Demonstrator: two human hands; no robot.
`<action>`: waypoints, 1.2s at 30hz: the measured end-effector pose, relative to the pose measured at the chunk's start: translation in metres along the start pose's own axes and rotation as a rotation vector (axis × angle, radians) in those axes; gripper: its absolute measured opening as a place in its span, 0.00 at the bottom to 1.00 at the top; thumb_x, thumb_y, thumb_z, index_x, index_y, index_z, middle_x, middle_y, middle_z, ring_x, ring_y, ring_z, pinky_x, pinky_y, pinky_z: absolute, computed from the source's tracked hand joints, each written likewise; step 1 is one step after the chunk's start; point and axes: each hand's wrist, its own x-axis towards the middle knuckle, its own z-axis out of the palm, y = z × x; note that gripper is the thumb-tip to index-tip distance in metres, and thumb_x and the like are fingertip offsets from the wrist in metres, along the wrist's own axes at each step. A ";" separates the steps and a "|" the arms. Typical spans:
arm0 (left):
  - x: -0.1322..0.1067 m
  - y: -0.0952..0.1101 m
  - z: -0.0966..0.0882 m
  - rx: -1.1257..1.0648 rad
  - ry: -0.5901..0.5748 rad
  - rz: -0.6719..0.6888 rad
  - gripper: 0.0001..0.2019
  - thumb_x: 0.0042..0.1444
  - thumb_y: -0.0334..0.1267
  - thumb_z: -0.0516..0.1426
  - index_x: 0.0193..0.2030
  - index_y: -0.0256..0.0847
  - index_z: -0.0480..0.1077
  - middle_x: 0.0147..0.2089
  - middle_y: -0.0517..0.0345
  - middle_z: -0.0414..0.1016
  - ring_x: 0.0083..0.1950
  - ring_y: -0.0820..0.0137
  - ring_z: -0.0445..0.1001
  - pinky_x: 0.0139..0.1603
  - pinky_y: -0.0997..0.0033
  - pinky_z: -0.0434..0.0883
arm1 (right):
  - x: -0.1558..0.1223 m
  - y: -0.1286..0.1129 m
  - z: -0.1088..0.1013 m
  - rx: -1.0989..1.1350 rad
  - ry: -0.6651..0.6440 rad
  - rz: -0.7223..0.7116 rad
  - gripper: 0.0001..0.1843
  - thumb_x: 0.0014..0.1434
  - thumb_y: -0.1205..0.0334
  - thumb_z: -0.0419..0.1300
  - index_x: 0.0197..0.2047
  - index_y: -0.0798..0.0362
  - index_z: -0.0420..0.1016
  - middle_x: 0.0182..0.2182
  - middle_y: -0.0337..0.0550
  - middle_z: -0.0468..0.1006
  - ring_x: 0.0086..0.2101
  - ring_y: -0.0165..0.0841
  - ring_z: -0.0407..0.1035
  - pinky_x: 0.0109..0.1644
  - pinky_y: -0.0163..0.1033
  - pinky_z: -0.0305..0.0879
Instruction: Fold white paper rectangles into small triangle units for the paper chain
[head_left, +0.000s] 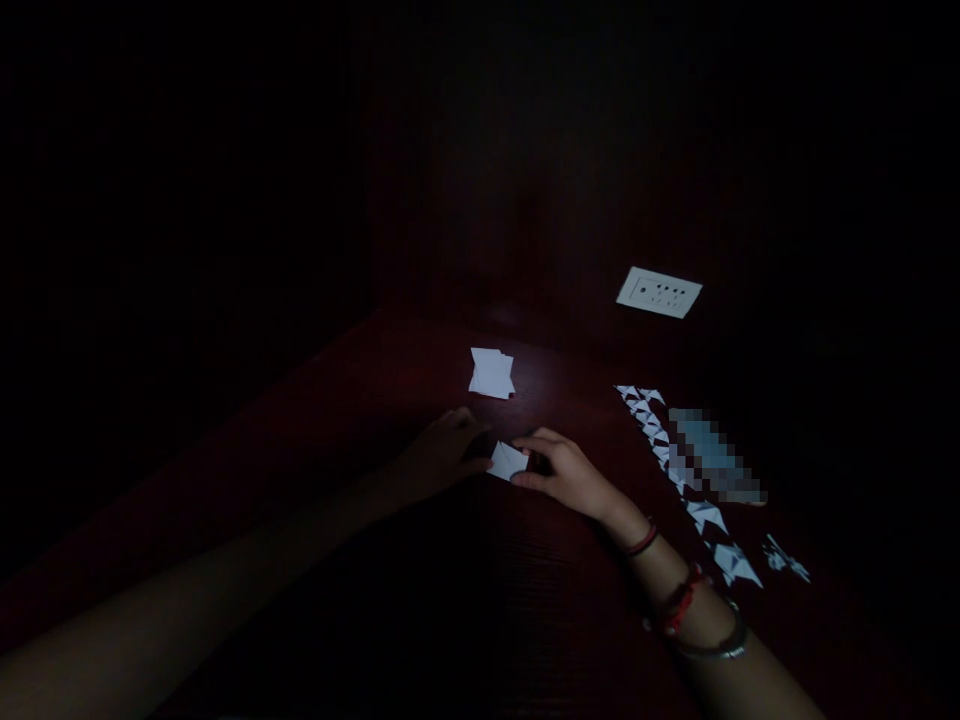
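The scene is very dark. On a dark reddish wooden table (pixel 525 600), both hands meet at a small white folded paper piece (pixel 507 461). My left hand (pixel 442 450) rests with curled fingers against the paper's left edge. My right hand (pixel 566 472), with bracelets on its wrist, pinches the paper's right side between thumb and fingers. A small stack of white paper squares (pixel 492 373) lies just beyond the hands.
A row of several folded white paper triangles (pixel 701 500) runs along the table at the right, with a blurred-out object (pixel 712 455) on it. A white wall socket plate (pixel 658 292) sits on the dark wall behind. Everything else is in darkness.
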 end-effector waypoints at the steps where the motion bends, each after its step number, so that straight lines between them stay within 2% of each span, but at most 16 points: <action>1: 0.001 0.000 0.001 -0.016 -0.001 -0.005 0.19 0.53 0.44 0.54 0.50 0.41 0.63 0.47 0.52 0.62 0.48 0.61 0.62 0.47 0.61 0.63 | 0.001 -0.001 0.002 -0.003 0.011 0.033 0.25 0.47 0.60 0.63 0.49 0.57 0.68 0.35 0.44 0.69 0.34 0.31 0.64 0.40 0.36 0.63; 5: 0.004 0.006 -0.001 -0.085 -0.018 0.018 0.14 0.51 0.41 0.57 0.44 0.42 0.67 0.46 0.54 0.62 0.48 0.62 0.62 0.49 0.59 0.61 | 0.003 -0.001 0.006 0.012 0.009 0.143 0.22 0.45 0.62 0.65 0.46 0.55 0.71 0.32 0.41 0.67 0.33 0.31 0.63 0.39 0.36 0.62; 8: 0.005 0.010 -0.002 -0.140 -0.007 0.015 0.13 0.48 0.39 0.58 0.41 0.41 0.67 0.46 0.55 0.62 0.48 0.63 0.62 0.48 0.60 0.62 | 0.003 -0.001 0.007 0.032 0.018 0.166 0.18 0.44 0.64 0.65 0.41 0.52 0.73 0.31 0.39 0.66 0.33 0.30 0.62 0.38 0.35 0.61; 11: 0.004 0.011 0.000 -0.177 0.048 0.073 0.11 0.48 0.36 0.58 0.39 0.41 0.66 0.47 0.55 0.61 0.48 0.64 0.61 0.48 0.61 0.62 | 0.003 -0.003 0.006 0.045 0.069 0.171 0.18 0.41 0.66 0.67 0.39 0.52 0.72 0.32 0.38 0.65 0.33 0.30 0.62 0.38 0.35 0.60; 17: 0.007 0.010 -0.003 -0.207 0.022 0.126 0.04 0.49 0.32 0.57 0.33 0.39 0.66 0.46 0.55 0.62 0.48 0.65 0.62 0.48 0.62 0.63 | 0.002 -0.004 0.005 0.061 0.085 0.091 0.20 0.44 0.70 0.65 0.42 0.52 0.70 0.34 0.40 0.66 0.34 0.30 0.62 0.38 0.35 0.61; 21: 0.009 0.007 -0.009 -0.230 0.030 0.139 0.03 0.50 0.31 0.56 0.34 0.39 0.66 0.45 0.55 0.62 0.48 0.66 0.63 0.49 0.62 0.63 | 0.001 -0.003 0.004 0.067 0.067 0.069 0.23 0.45 0.69 0.64 0.46 0.51 0.69 0.36 0.41 0.66 0.35 0.30 0.62 0.40 0.36 0.62; 29: 0.010 0.003 -0.011 -0.241 0.038 0.206 0.04 0.51 0.29 0.55 0.35 0.39 0.67 0.43 0.57 0.65 0.46 0.68 0.64 0.47 0.66 0.64 | 0.001 -0.001 0.005 0.020 0.145 0.010 0.15 0.45 0.69 0.64 0.38 0.53 0.71 0.34 0.40 0.66 0.34 0.29 0.62 0.39 0.34 0.61; 31: 0.010 0.002 -0.013 -0.247 0.028 0.224 0.04 0.52 0.29 0.54 0.35 0.39 0.67 0.42 0.57 0.65 0.46 0.69 0.65 0.47 0.67 0.64 | 0.001 -0.001 0.005 -0.001 0.152 -0.017 0.10 0.46 0.69 0.64 0.34 0.54 0.72 0.34 0.40 0.66 0.34 0.29 0.63 0.39 0.34 0.61; 34: 0.011 -0.003 -0.018 -0.300 -0.044 0.325 0.03 0.53 0.29 0.54 0.34 0.38 0.67 0.41 0.57 0.68 0.45 0.70 0.66 0.46 0.69 0.64 | 0.000 -0.001 0.002 -0.046 0.104 -0.083 0.02 0.49 0.70 0.61 0.29 0.54 0.72 0.33 0.41 0.67 0.34 0.29 0.63 0.39 0.34 0.61; 36: 0.012 -0.009 -0.023 -0.344 -0.133 0.400 0.05 0.53 0.27 0.52 0.33 0.38 0.68 0.40 0.57 0.71 0.45 0.70 0.68 0.46 0.70 0.64 | 0.000 -0.001 -0.001 -0.089 0.046 -0.144 0.04 0.52 0.70 0.58 0.29 0.54 0.74 0.32 0.41 0.70 0.36 0.30 0.64 0.41 0.35 0.61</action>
